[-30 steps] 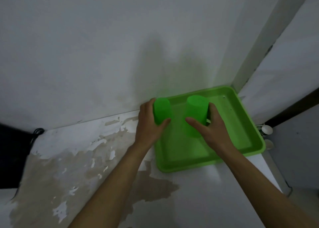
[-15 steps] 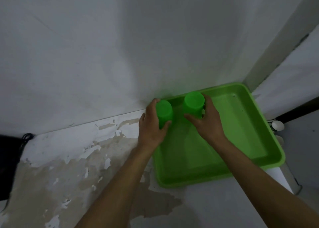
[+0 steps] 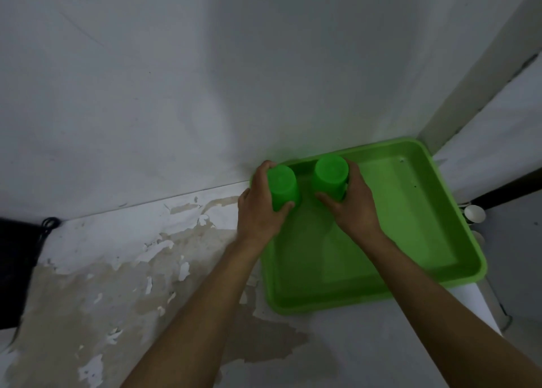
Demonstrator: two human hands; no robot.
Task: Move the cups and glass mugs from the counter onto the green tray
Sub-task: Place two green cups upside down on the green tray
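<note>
Head view: both hands reach into the far left corner of the green tray (image 3: pixel 410 220), which sits on the worn bench (image 3: pixel 123 270) against the white wall (image 3: pixel 176 94). The left hand (image 3: pixel 258 208) is wrapped around an upside-down green cup (image 3: pixel 283 186) by the tray's left edge. The right hand (image 3: pixel 352 202) is wrapped around a second upside-down green cup (image 3: pixel 330 175) just beside the first. Whether either cup's rim touches the tray floor cannot be told.

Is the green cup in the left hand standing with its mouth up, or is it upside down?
Upside down: the green cup in the left hand shows a closed flat base on top.
</note>
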